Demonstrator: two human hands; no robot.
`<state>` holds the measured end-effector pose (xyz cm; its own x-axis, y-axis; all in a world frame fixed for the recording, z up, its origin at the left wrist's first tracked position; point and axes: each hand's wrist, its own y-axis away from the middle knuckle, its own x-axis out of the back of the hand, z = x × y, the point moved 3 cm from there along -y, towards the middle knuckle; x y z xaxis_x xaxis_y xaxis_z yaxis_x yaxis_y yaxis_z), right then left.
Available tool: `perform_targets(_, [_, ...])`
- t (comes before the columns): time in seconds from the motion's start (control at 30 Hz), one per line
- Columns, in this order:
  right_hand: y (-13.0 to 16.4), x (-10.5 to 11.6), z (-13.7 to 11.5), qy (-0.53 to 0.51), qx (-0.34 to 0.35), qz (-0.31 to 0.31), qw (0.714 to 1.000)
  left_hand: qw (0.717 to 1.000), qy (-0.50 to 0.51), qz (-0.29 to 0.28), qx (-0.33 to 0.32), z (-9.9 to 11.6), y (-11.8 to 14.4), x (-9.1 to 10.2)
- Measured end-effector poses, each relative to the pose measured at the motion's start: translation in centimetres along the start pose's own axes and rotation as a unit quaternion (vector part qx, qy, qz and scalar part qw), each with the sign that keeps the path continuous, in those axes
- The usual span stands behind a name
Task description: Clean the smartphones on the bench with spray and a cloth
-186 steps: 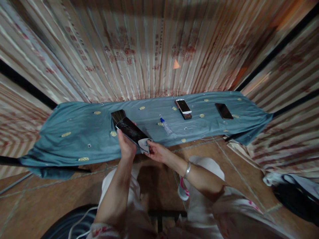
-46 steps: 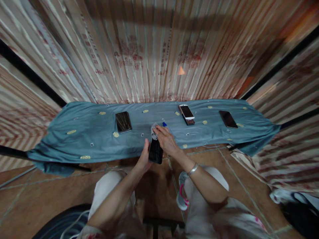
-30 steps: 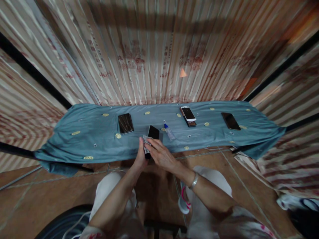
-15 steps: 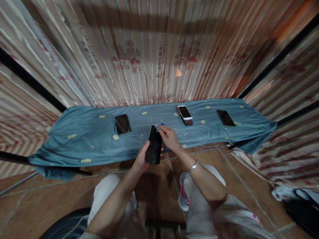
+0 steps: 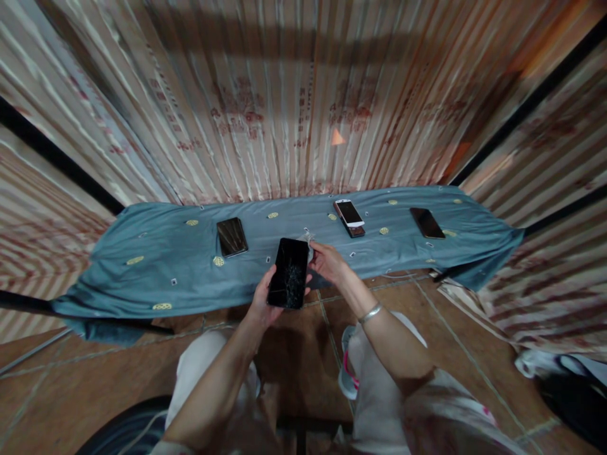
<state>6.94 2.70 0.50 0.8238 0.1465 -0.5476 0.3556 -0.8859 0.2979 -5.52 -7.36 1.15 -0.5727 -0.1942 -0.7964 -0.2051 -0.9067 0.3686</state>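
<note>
A black phone [image 5: 288, 272] with a cracked screen faces up at me, raised above the near edge of the cloth. My left hand [image 5: 264, 298] is closed round it from the left and below, fingertips showing at its right edge. Beside the phone's upper right edge, my right hand [image 5: 327, 260] pinches a small greyish, crumpled wipe or cloth [image 5: 309, 241]; its exact kind is hard to make out. Whether the wipe touches the phone is unclear.
A blue-green cloth [image 5: 190, 278] covers the low table. On it lie a dark phone [image 5: 232, 237] at left, a white-framed phone [image 5: 349, 213] resting on a darker one [image 5: 355, 232], and another dark phone [image 5: 427, 223] at right. Striped curtains [image 5: 284, 95] hang behind.
The cracked phone has turned so its screen faces me more fully. My right hand, with the wipe, has shifted slightly right, from over the phone's top to beside its edge.
</note>
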Motion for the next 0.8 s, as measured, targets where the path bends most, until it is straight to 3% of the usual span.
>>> perform_targets(0.17, [0.4, -0.3, -0.2, 0.009, -0.038, -0.018, 0.999, 0.999, -0.008, 0.041, -0.013, 0.2, -0.1, 0.5])
perform_targets(0.3, [0.5, -0.2, -0.3, 0.029, -0.024, -0.004, 0.999, 0.992, -0.064, 0.104, -0.027, 0.6, -0.6, 1.3])
perform_targets(0.43, [0.5, 0.4, -0.5, 0.054, 0.018, 0.037, 0.998, 0.977, -0.139, 0.095, -0.130, 1.9, -0.9, 1.3])
perform_targets(0.53, [0.5, 0.7, -0.7, 0.069, 0.046, 0.059, 0.995, 0.936, -0.260, 0.122, -0.204, 2.5, -0.4, 0.9])
perform_targets(0.7, [0.2, 0.8, -0.8, 0.100, 0.088, 0.081, 0.988, 0.811, -0.501, 0.089, -0.288, 1.7, 0.4, -0.9])
perform_targets(0.8, [0.0, 0.8, -0.4, 0.123, 0.109, 0.093, 0.982, 0.798, -0.516, 0.087, -0.299, 1.0, 0.1, -1.3])
